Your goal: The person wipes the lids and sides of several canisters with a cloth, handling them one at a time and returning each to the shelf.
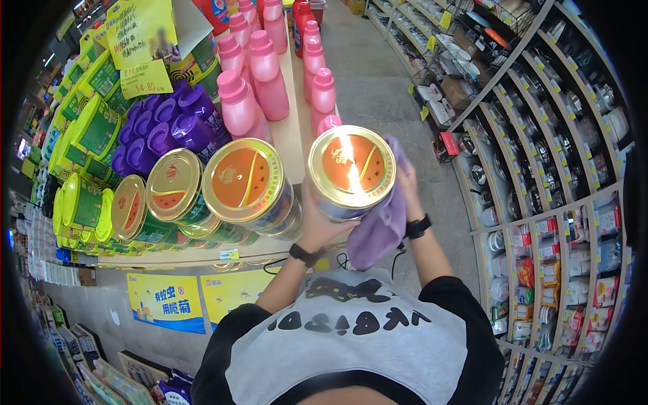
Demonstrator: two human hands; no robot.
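A round tin with a gold-rimmed orange lid [352, 167] is held up in front of my chest, at the right of the shelf edge. My left hand [320, 219] grips its lower left side, the fingers partly hidden by the tin. On its right side my right hand [409, 192] is closed on a purple cloth [379, 231], which lies against the tin's wall and hangs down. Just left of the held tin stands another gold-lidded tin [244, 181], with more tins [174, 184] beyond it.
Pink bottles [268, 74] line the shelf [293, 121] ahead. Purple containers [162, 128], green tubs [96, 128] and a price sign [145, 79] stand at the left. Racks of goods [540, 121] curve along the right, across the grey floor [385, 108]. Yellow posters [165, 300] hang below the shelf.
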